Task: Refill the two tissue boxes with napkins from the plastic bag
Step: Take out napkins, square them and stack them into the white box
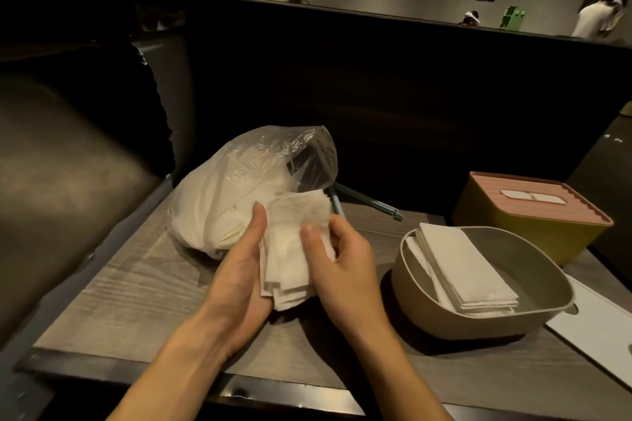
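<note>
From the head camera I have both hands at centre frame over the table (119, 290): my left hand (239, 270) cradles a stack of napkins (290, 249) from underneath, thumb up along its left edge, and my right hand (342, 267) pinches the stack's right side, thumb on top. Just behind, touching the stack's far end, sits the bag (246, 181), its mouth gaping toward the upper right and more white paper bulging inside. Right of centre is the open box (424, 301), a rounded beige tub with a neat pile of napkins lying inside it on a slant. Behind that, at the right edge, stands the closed box (526, 222), yellow with a pink lid. I judge the napkins light, soft and limp, apt to fan out or slide off one another, so I would take them across the middle with both sides squeezed, not by a corner. The thin bag looks slippery and will collapse if pulled. I cannot tell how many napkins the closed box holds, or how full the bag is beneath its folds. A white sheet (598, 325) is cut off at lower right, and a bluish rod (366, 200) behind the bag is too dim to identify.
</note>
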Demonstrator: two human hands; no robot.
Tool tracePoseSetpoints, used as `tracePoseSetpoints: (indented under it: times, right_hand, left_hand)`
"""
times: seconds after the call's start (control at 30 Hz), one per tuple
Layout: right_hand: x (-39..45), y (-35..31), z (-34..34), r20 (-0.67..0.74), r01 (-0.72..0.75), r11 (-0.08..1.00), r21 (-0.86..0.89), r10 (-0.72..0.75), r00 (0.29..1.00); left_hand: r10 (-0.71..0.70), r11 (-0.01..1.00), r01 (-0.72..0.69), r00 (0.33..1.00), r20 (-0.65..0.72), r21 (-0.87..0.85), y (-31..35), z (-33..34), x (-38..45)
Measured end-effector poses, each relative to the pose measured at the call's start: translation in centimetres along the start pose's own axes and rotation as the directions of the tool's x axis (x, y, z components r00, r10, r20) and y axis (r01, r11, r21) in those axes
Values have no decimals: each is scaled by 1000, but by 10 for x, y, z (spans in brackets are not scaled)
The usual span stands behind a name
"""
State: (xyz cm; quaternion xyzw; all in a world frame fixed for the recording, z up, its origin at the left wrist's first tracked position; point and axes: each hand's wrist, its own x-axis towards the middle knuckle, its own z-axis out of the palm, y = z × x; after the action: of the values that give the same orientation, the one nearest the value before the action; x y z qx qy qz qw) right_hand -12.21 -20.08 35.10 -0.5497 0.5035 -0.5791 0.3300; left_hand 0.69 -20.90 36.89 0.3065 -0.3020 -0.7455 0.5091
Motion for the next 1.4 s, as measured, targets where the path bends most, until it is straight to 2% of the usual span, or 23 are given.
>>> tracePoseSetpoints:
  times: [0.1,0.17,0.27,0.4,0.47,0.5,0.6,0.7,0.8,0.87,0.93,1.07,1.23,1.33,1.4]
  right_hand:
    - [-2,0,1,25,-32,998,-52,34,999]
    - [-3,-1,-5,72,-84,996,-12,85,994]
    - [-12,-3,-16,155,-167,986,-12,167,974]
    - [-31,3,-29,98,-67,958,-279,98,990]
    - [-31,3,-32,25,-90,972,-216,98,995]
    - [-29,1,-33,44,-130,978,-164,138,989]
    - [-27,-5,-33,198,-133,986,-96,150,969]
    - [-31,-9,-39,124,-90,994,55,83,989]
    - [-34,-7,-48,57,-69,986,153,61,997]
    - [-34,-5,-47,62,-54,996,77,49,997]
    - [-34,1,-42,79,-75,997,-2,75,994]
    - [-33,5,-38,93,-84,994,-64,89,992]
    - [-34,-5,-36,245,-35,991,-126,65,967]
    - [-33,-2,-39,181,-42,995,-90,58,982]
    - [-33,-2,-39,207,-33,994,-109,56,977]
  left_hand:
    - [-10,998,12,999,-34,65,-4,-1,2]
    - [-33,994,38,998,-48,99,-5,-1,2]
    - [-50,996,54,996,-69,64,-2,-3,2]
    - [-73,996,71,997,-36,-58,1,-2,4]
    - [-76,991,78,997,22,-105,2,1,1]
    - [-71,993,75,997,44,-93,1,1,-1]
    - [-22,999,21,999,39,27,-4,2,-4]
    - [62,981,-74,995,71,182,-6,-1,-12]
    - [196,897,-221,975,103,383,-4,-14,-22]
    - [305,750,-317,945,120,581,-2,-25,-23]
    - [352,649,-325,930,107,688,-4,-32,-22]
    - [353,489,-286,929,113,824,-16,-33,-18]
    - [366,495,-367,910,194,788,-19,-34,-18]
    - [389,526,-425,891,236,737,-21,-38,-18]
    - [392,527,-448,882,261,722,-20,-39,-19]
